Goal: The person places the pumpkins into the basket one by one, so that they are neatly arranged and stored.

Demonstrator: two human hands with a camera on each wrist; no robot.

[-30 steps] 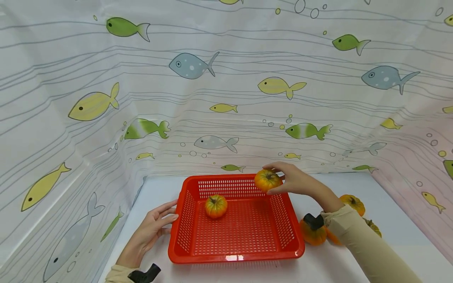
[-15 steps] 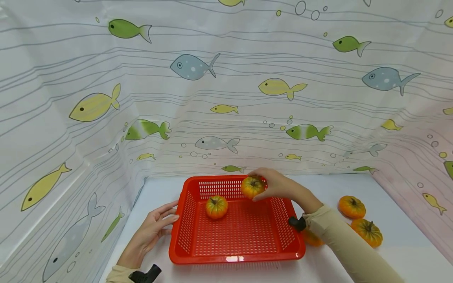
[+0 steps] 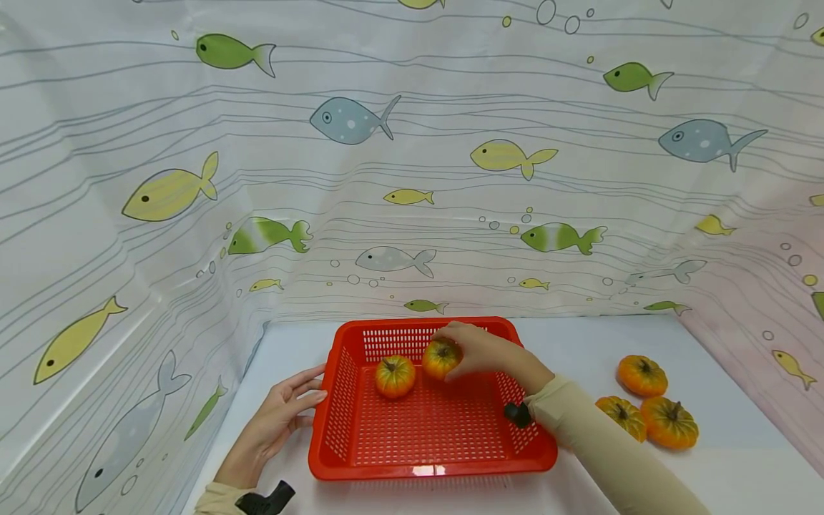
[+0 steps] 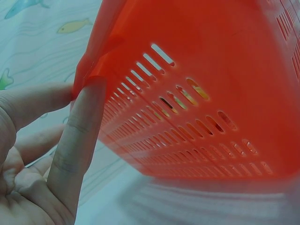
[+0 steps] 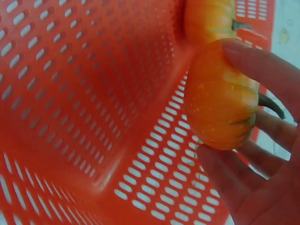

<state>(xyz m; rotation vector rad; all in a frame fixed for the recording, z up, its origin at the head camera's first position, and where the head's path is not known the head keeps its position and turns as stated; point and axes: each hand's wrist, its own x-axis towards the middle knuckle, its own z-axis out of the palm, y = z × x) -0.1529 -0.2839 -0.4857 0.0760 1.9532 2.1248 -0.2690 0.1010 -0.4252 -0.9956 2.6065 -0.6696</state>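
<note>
My right hand grips a small orange pumpkin by its side inside the red plastic basket. In the right wrist view, the thumb and fingers curve round this pumpkin, with its dark stem toward the palm. Another small pumpkin sits in the basket's left half, close by the held one. At the basket's left rim is my left hand, its fingertips touching the edge. The left wrist view has the thumb and a finger against the rim, the other fingers loose.
To the right of the basket, on the white table, lie several small pumpkins, among them one at the back and one in front. My right sleeve partly covers that side. A fish-patterned curtain stands behind.
My right hand has moved left and lower with the pumpkin, from the basket's back right corner to beside the other pumpkin. The left hand has stayed at the rim.
</note>
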